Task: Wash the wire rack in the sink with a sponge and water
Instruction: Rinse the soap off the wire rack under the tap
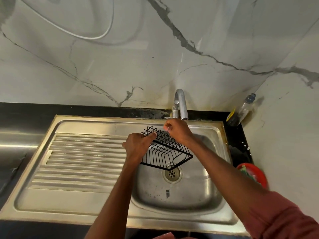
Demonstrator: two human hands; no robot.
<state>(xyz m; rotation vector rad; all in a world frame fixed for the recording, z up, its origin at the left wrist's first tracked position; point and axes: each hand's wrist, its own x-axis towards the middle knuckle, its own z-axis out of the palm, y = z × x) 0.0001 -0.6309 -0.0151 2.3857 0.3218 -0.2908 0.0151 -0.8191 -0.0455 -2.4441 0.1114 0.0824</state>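
Two hands hold a black wire rack (166,151) up over the basin of a steel sink (107,202), above the drain (172,173) and just below the tap (180,105). It is a small basket of thin black wire: parallel curved bars along the bottom, a criss-cross triangle pattern on the far side, and a flat frame round the edge, tilted down toward the person. The left hand (138,146) grips its left edge, fingers curled around the wire. The right hand (177,131) is closed on the top far edge.
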